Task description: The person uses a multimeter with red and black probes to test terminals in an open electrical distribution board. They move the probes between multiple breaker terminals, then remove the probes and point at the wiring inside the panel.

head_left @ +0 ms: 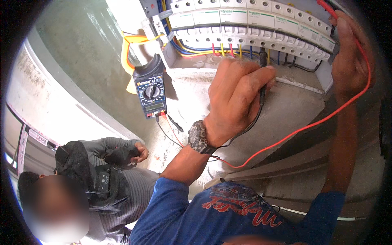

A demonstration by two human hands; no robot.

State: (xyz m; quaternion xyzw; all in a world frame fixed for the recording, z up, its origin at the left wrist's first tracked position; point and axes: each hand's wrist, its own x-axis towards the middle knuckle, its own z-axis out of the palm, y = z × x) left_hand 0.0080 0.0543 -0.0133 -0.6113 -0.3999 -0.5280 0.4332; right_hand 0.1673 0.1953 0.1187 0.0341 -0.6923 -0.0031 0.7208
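My left hand [239,96], with a patterned watch on its wrist, is closed around a black test probe [263,59]. The probe points up at the lower terminals of a row of white circuit breakers [261,18]; whether its tip touches metal is hard to see. At the upper right, my right hand [352,53] grips a red test probe [326,7] beside the end of the row; its tip is out of the picture. Left of my left hand hangs a dark clamp meter [150,92] with yellow-orange jaws. Black and red leads [281,136] run from its lower end.
The breakers sit in an open electrical box [188,73] with blue, yellow, red and black wires [192,51] below them. At the lower left stands another person [118,179] in a grey striped shirt with a dark bag, one hand [141,152] near the waist. A concrete wall surrounds the box.
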